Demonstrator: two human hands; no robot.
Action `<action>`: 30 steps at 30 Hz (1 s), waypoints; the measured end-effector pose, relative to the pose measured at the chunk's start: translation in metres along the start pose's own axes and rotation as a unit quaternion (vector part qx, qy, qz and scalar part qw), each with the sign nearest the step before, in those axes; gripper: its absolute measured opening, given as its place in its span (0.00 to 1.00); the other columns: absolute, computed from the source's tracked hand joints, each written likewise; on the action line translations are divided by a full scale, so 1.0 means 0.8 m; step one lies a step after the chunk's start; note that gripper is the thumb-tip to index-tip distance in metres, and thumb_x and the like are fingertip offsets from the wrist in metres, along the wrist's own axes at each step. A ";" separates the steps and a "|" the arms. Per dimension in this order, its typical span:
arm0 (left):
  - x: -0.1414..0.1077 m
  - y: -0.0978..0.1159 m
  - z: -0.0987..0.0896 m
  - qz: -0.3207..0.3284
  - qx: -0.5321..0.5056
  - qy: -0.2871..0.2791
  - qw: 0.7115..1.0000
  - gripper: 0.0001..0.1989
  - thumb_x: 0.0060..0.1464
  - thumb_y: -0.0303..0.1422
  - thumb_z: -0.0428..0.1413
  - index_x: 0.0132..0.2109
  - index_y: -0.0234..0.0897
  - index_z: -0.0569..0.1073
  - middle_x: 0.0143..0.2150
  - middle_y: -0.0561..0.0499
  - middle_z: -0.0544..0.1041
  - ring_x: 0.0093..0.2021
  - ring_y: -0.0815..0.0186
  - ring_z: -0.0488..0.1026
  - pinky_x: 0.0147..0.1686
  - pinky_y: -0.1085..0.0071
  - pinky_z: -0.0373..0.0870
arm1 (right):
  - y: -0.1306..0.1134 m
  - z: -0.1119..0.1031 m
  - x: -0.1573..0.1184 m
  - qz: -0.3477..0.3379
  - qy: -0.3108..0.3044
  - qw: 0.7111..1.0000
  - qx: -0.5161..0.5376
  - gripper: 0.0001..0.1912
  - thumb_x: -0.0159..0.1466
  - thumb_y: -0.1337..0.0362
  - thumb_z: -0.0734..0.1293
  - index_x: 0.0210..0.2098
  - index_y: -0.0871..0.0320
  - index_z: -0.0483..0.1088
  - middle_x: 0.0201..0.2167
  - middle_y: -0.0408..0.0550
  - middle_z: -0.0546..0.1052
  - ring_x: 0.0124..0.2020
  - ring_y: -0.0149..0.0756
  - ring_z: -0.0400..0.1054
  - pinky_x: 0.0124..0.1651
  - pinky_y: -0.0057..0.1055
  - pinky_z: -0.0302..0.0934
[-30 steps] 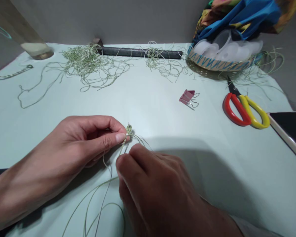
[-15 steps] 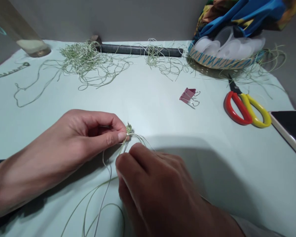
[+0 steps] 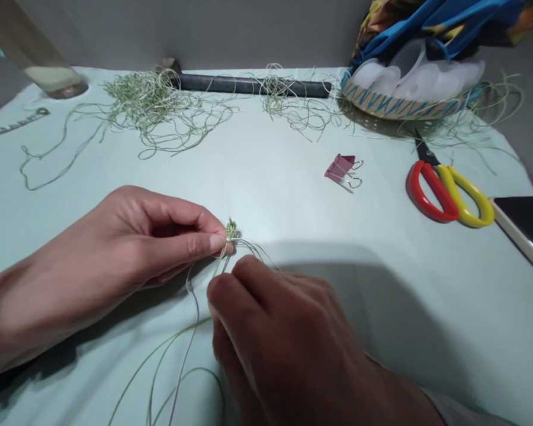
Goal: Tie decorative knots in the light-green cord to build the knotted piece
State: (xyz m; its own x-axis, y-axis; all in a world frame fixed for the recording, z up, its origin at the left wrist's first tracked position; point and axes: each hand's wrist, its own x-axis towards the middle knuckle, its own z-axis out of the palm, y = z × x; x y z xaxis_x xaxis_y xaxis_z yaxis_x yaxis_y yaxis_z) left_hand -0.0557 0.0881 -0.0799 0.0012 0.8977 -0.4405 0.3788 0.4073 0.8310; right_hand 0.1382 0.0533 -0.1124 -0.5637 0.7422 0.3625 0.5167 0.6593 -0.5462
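Note:
A small knotted piece of green cord (image 3: 231,229) is pinched between the thumb and index finger of my left hand (image 3: 160,236). Several thin green and pale cords (image 3: 194,319) trail from it, some down toward the near edge of the view and some toward my right hand (image 3: 275,331). That hand is closed just below and to the right of the knot, with its back toward me. Cords run in under its curled fingers, and its fingertips are hidden.
Tangled green cord (image 3: 146,106) lies at the back beside a dark-handled hammer (image 3: 253,84). A pink binder clip (image 3: 341,168), red-and-yellow scissors (image 3: 444,195) and a phone (image 3: 526,222) are on the right. Behind them, a basket (image 3: 395,107) holds white plastic pieces.
Both hands keep their grips with hardly any movement. My left wrist sits slightly higher in the view, and the whole scene has shifted a little with the camera.

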 end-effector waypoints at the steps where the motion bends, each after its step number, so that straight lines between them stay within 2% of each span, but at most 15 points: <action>1: 0.000 0.000 -0.001 0.001 0.017 -0.004 1.000 0.11 0.46 0.43 0.70 0.32 0.41 0.87 0.32 0.49 0.84 0.27 0.64 0.78 0.19 0.79 0.67 | 0.000 0.000 0.000 -0.001 -0.002 1.000 0.003 0.10 0.68 0.73 0.63 0.35 0.56 0.74 0.25 0.39 0.69 0.22 0.34 0.62 0.21 0.39 0.52; 3: 0.001 0.000 -0.003 0.002 0.061 -0.014 0.998 0.12 0.48 0.46 0.68 0.31 0.43 0.86 0.34 0.50 0.85 0.29 0.62 0.80 0.19 0.79 0.68 | 0.001 -0.001 0.000 -0.004 -0.002 1.000 0.009 0.10 0.68 0.73 0.63 0.35 0.57 0.74 0.25 0.39 0.69 0.22 0.34 0.61 0.21 0.39 0.52; 7: 0.001 0.003 0.000 0.045 0.106 0.019 0.993 0.12 0.48 0.46 0.66 0.31 0.44 0.86 0.34 0.53 0.86 0.27 0.65 0.79 0.20 0.80 0.71 | 0.001 -0.001 0.002 0.000 0.005 1.000 0.011 0.09 0.68 0.73 0.63 0.35 0.57 0.74 0.25 0.39 0.69 0.22 0.34 0.60 0.21 0.39 0.52; 12: -0.006 0.002 0.007 0.116 0.135 0.064 0.982 0.07 0.50 0.40 0.64 0.30 0.44 0.84 0.31 0.58 0.84 0.21 0.73 0.69 0.16 0.81 0.61 | 0.002 -0.002 0.002 -0.011 -0.001 0.999 0.032 0.09 0.67 0.74 0.64 0.33 0.57 0.73 0.25 0.38 0.69 0.22 0.33 0.61 0.22 0.38 0.53; 16: -0.006 -0.003 0.012 0.177 0.175 0.066 0.966 0.07 0.57 0.37 0.61 0.32 0.44 0.82 0.29 0.59 0.81 0.23 0.72 0.70 0.19 0.81 0.63 | 0.003 -0.002 0.002 -0.012 0.000 0.999 0.046 0.10 0.63 0.77 0.64 0.30 0.57 0.72 0.25 0.38 0.66 0.21 0.32 0.58 0.21 0.38 0.51; 19: -0.007 -0.005 0.013 0.271 0.250 0.086 0.926 0.10 0.60 0.35 0.58 0.32 0.43 0.80 0.27 0.59 0.80 0.25 0.72 0.71 0.22 0.79 0.64 | 0.003 -0.004 0.002 0.008 -0.017 0.998 0.063 0.10 0.63 0.77 0.63 0.31 0.57 0.70 0.25 0.38 0.65 0.21 0.31 0.57 0.22 0.36 0.49; 22: -0.012 -0.007 0.012 0.358 0.342 0.089 0.864 0.12 0.66 0.32 0.52 0.34 0.41 0.78 0.33 0.56 0.80 0.29 0.71 0.73 0.28 0.75 0.67 | 0.002 -0.006 0.003 0.041 -0.017 0.995 0.092 0.11 0.65 0.76 0.61 0.30 0.56 0.66 0.25 0.37 0.65 0.22 0.29 0.57 0.24 0.33 0.49; 24: -0.016 -0.009 0.011 0.380 0.387 0.078 0.837 0.14 0.68 0.30 0.49 0.36 0.40 0.76 0.39 0.51 0.81 0.34 0.68 0.77 0.31 0.72 0.69 | 0.002 -0.007 0.003 0.058 -0.017 0.992 0.112 0.12 0.66 0.75 0.60 0.29 0.55 0.61 0.25 0.37 0.65 0.22 0.27 0.56 0.25 0.32 0.48; 26: -0.021 -0.011 0.010 0.384 0.414 0.070 0.822 0.14 0.68 0.29 0.47 0.35 0.40 0.74 0.43 0.48 0.80 0.36 0.66 0.78 0.30 0.71 0.68 | 0.003 -0.007 0.003 0.067 -0.025 0.989 0.128 0.13 0.66 0.75 0.59 0.28 0.54 0.57 0.25 0.37 0.65 0.22 0.27 0.55 0.25 0.31 0.47; 30: -0.024 -0.013 0.011 0.394 0.455 0.067 0.795 0.14 0.67 0.28 0.47 0.34 0.40 0.72 0.42 0.49 0.78 0.29 0.68 0.72 0.25 0.71 0.63 | 0.003 -0.007 0.005 0.078 -0.032 0.987 0.135 0.15 0.66 0.75 0.58 0.27 0.53 0.50 0.24 0.37 0.64 0.23 0.27 0.54 0.26 0.32 0.45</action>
State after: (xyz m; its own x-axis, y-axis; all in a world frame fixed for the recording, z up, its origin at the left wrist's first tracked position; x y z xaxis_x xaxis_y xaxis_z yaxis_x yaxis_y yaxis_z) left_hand -0.0514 0.0655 -0.0832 0.4949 0.8487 0.1868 0.8227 -0.5268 0.2137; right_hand 0.1411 0.0587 -0.1080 -0.5346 0.8176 0.2139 0.4152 0.4745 -0.7762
